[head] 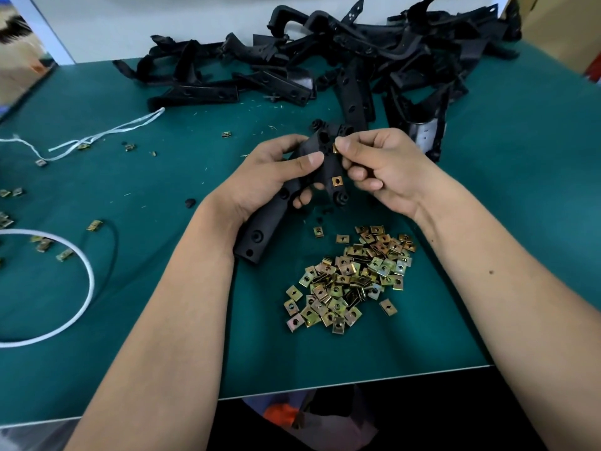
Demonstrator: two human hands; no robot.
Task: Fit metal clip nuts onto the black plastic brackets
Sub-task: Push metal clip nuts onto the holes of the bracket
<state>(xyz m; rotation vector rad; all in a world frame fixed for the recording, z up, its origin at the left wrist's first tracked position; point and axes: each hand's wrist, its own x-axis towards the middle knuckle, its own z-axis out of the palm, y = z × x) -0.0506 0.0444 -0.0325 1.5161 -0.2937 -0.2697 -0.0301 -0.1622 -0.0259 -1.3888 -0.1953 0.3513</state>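
The bracket [286,196] gripped in the left hand [270,177] looks like matt black moulded plastic with a fine, slightly grainy surface, as do the brackets in the heap [325,60] behind, though a few of those show a glossier sheen. The clip nuts in the loose pile [351,278] are thin stamped metal with a shiny yellow-gold, iridescent plated finish, like the clip nut [335,148] pinched by the right hand [383,170]. The table cover [162,177] is a smooth, matt teal mat, and the cord [87,281] looks like white braided fibre.
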